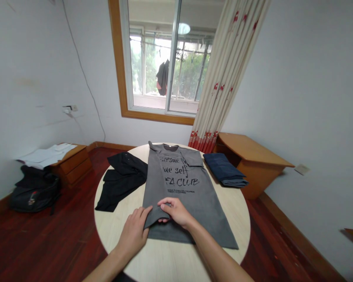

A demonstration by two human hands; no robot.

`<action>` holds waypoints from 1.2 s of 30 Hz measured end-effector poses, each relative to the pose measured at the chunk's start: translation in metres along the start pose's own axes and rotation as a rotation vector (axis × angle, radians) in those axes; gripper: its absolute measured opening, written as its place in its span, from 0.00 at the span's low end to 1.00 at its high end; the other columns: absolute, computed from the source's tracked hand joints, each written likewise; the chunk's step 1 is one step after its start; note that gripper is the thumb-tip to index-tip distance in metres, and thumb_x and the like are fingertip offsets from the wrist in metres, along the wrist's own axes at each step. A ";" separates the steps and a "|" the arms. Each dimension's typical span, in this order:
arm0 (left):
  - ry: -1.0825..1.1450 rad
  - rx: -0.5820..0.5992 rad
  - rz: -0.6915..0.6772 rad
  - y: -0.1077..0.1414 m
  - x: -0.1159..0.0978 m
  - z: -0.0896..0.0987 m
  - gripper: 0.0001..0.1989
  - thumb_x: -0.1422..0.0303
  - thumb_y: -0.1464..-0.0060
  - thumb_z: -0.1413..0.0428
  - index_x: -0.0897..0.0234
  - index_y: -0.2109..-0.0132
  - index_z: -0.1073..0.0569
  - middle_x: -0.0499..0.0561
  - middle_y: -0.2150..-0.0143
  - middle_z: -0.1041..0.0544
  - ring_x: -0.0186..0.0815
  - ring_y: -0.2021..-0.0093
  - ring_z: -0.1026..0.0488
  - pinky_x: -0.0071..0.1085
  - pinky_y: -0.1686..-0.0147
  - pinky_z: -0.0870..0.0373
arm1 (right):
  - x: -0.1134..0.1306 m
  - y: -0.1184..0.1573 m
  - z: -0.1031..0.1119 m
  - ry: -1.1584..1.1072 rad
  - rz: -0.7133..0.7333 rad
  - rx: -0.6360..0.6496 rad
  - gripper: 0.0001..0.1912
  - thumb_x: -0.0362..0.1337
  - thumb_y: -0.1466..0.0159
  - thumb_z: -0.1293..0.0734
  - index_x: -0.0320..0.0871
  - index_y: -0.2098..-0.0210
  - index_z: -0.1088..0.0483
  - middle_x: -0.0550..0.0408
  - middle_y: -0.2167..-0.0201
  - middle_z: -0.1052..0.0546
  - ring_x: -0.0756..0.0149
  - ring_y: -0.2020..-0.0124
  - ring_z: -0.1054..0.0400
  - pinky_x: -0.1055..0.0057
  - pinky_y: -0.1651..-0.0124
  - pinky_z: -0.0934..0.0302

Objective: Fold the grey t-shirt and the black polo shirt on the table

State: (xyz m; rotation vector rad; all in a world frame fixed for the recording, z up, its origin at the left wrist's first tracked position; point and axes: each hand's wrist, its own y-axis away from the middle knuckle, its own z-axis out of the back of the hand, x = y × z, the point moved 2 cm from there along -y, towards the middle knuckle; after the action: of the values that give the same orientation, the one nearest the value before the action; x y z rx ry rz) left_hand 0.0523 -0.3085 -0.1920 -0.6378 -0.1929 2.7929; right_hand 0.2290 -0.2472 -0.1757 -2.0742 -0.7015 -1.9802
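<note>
A grey T-shirt [188, 211] with black lettering lies spread on the round table, its collar toward the window. The sleeve at its right is folded inward over the print, and its left side is also turned in. My left hand [135, 226] grips the folded left edge near the hem, its thumb partly hidden. Close beside it, my right hand [176, 211] pinches the lower corner of that fold between thumb and fingers, lifting the cloth slightly off the layer below.
Black clothing [125, 176] lies loosely on the left of the pale round table [111, 229]. Folded dark blue garments [223, 167] rest at its right edge. Beyond stand a wooden desk [247, 150], a patterned curtain [226, 74] and a low cabinet [73, 164] beside a black backpack [35, 192].
</note>
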 end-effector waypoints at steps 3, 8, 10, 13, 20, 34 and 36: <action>0.021 0.007 -0.016 0.002 -0.004 0.004 0.27 0.74 0.45 0.50 0.63 0.38 0.35 0.59 0.47 0.29 0.47 0.47 0.32 0.41 0.49 0.33 | 0.001 0.000 -0.001 -0.041 0.000 -0.016 0.29 0.57 0.51 0.25 0.43 0.60 0.29 0.58 0.76 0.23 0.64 0.75 0.25 0.70 0.72 0.33; 0.058 -0.027 -0.001 -0.001 -0.012 0.005 0.22 0.70 0.42 0.48 0.61 0.40 0.34 0.58 0.49 0.28 0.46 0.49 0.32 0.41 0.50 0.32 | 0.000 -0.004 -0.005 -0.116 0.007 -0.016 0.31 0.57 0.51 0.24 0.43 0.58 0.29 0.58 0.73 0.23 0.64 0.73 0.25 0.70 0.69 0.33; 0.063 -0.054 0.003 -0.003 -0.012 0.007 0.21 0.74 0.43 0.50 0.62 0.42 0.33 0.57 0.50 0.28 0.45 0.49 0.32 0.40 0.50 0.32 | -0.001 -0.005 -0.004 -0.121 0.016 -0.016 0.31 0.57 0.51 0.24 0.43 0.57 0.29 0.58 0.73 0.23 0.64 0.72 0.24 0.70 0.69 0.32; 0.061 -0.097 0.006 -0.002 -0.008 0.015 0.23 0.80 0.49 0.51 0.63 0.46 0.30 0.56 0.52 0.29 0.44 0.49 0.32 0.40 0.49 0.33 | -0.003 -0.005 0.001 -0.099 0.035 -0.036 0.30 0.57 0.50 0.25 0.43 0.57 0.29 0.57 0.72 0.23 0.63 0.71 0.24 0.70 0.69 0.32; 0.073 -0.062 -0.079 0.011 0.000 0.028 0.19 0.81 0.48 0.52 0.62 0.54 0.24 0.54 0.57 0.27 0.42 0.53 0.31 0.37 0.51 0.32 | -0.020 0.003 0.005 0.101 -0.089 -0.020 0.21 0.51 0.43 0.28 0.41 0.61 0.30 0.61 0.80 0.27 0.69 0.80 0.28 0.77 0.79 0.38; -0.088 0.275 -0.078 0.016 -0.009 0.033 0.16 0.80 0.54 0.50 0.59 0.66 0.21 0.52 0.62 0.24 0.41 0.58 0.26 0.32 0.59 0.32 | -0.022 0.027 0.004 0.533 -0.247 0.104 0.10 0.30 0.37 0.38 0.39 0.58 0.28 0.66 0.87 0.32 0.75 0.88 0.36 0.83 0.84 0.48; -0.104 0.390 -0.092 0.007 -0.011 0.043 0.14 0.77 0.54 0.48 0.58 0.65 0.20 0.51 0.62 0.22 0.42 0.59 0.24 0.32 0.60 0.32 | -0.019 0.028 0.006 0.537 -0.316 0.221 0.13 0.30 0.38 0.37 0.41 0.54 0.29 0.66 0.85 0.29 0.75 0.88 0.36 0.82 0.83 0.46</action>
State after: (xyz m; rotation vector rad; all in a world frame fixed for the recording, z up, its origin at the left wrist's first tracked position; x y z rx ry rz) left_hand 0.0414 -0.3218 -0.1500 -0.3792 0.2896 2.6657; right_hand 0.2474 -0.2729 -0.1894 -1.2785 -1.1074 -2.3469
